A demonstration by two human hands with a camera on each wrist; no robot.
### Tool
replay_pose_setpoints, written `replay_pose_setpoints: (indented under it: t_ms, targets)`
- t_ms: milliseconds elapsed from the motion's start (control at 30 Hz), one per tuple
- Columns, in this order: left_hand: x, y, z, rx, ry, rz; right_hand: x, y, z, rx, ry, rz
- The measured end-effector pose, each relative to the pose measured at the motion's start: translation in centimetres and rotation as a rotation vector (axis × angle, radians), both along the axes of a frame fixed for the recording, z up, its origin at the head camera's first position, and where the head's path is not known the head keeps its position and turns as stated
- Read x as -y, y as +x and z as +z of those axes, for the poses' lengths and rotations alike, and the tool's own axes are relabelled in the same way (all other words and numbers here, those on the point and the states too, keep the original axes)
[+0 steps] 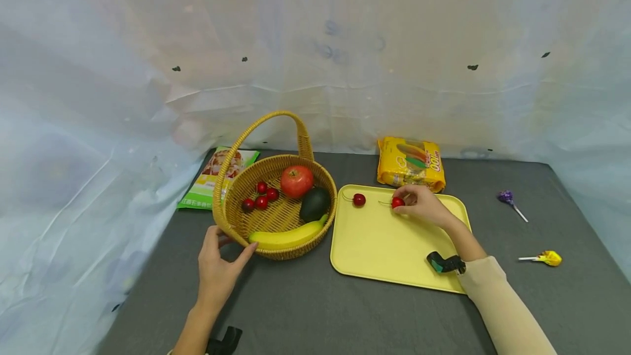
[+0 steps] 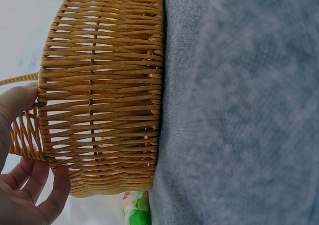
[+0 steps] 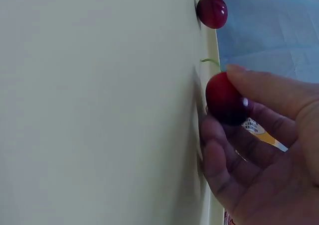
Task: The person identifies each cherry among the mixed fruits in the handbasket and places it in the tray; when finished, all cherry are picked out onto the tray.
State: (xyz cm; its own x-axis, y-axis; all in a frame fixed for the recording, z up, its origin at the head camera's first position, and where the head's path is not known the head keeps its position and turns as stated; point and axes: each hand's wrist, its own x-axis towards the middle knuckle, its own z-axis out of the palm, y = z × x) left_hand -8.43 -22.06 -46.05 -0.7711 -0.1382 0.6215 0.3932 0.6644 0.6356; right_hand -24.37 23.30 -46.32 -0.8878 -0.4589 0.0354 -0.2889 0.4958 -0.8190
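Observation:
My left hand [image 1: 219,267] grips the near left rim of a yellow wicker basket [image 1: 283,255], thumb and fingers on either side of the handle's base. Inside the basket lie a banana [image 1: 286,238], a dark green avocado [image 1: 315,204], a red pomegranate [image 1: 297,181] and several cherries [image 1: 262,202]. Over the far part of a yellow tray [image 1: 384,245], my right hand [image 1: 424,205] pinches a red cherry [image 3: 224,98] between thumb and fingers, its stem pointing left. Another cherry [image 1: 359,200] with a stem lies on the tray to the left of it.
A green snack bag [image 1: 199,193] lies behind the basket at the left. Behind the tray sits a yellow snack package [image 1: 411,163]. Two lollipops, one purple [image 1: 506,196] and one yellow [image 1: 549,258], lie on the grey tabletop [image 1: 345,316] to the right.

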Motion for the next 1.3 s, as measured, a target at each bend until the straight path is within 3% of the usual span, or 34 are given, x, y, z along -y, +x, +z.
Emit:
replay_pose_setpoints:
  t_ms: [267, 500, 600, 733, 867, 967, 1133, 1300]
  targets:
    - [0.1, 0.1, 0.1, 0.005, -0.007, 0.004, 0.1, -0.3, -0.3, -0.048, 0.062, -0.01]
    - [0.2, 0.0, -0.1, -0.018, -0.02, -0.001, 0.2, -0.3, 0.2, -0.024, 0.11, -0.013]
    - [0.2, 0.1, -0.1, -0.02, -0.019, 0.002, 0.4, -0.3, 0.9, -0.044, 0.143, -0.026]
    - [0.2, 0.1, 0.0, -0.012, -0.013, 0.01, 1.3, -0.7, 2.4, -0.138, 0.18, -0.051]
    - [0.3, 0.2, -0.1, -0.006, -0.014, 0.016, 4.1, -1.5, 4.4, -0.213, 0.129, -0.03]
    - [0.2, 0.2, -0.1, -0.003, -0.016, 0.017, 7.6, -2.0, 6.1, -0.214, 0.024, 0.056]
    - [0.1, 0.1, 0.0, 0.004, -0.014, 0.005, 15.1, -3.0, 8.1, -0.164, -0.112, 0.315]
    - [0.0, 0.1, 0.1, 0.001, -0.009, -0.008, 22.2, -3.5, 8.8, -0.085, -0.019, 0.549]
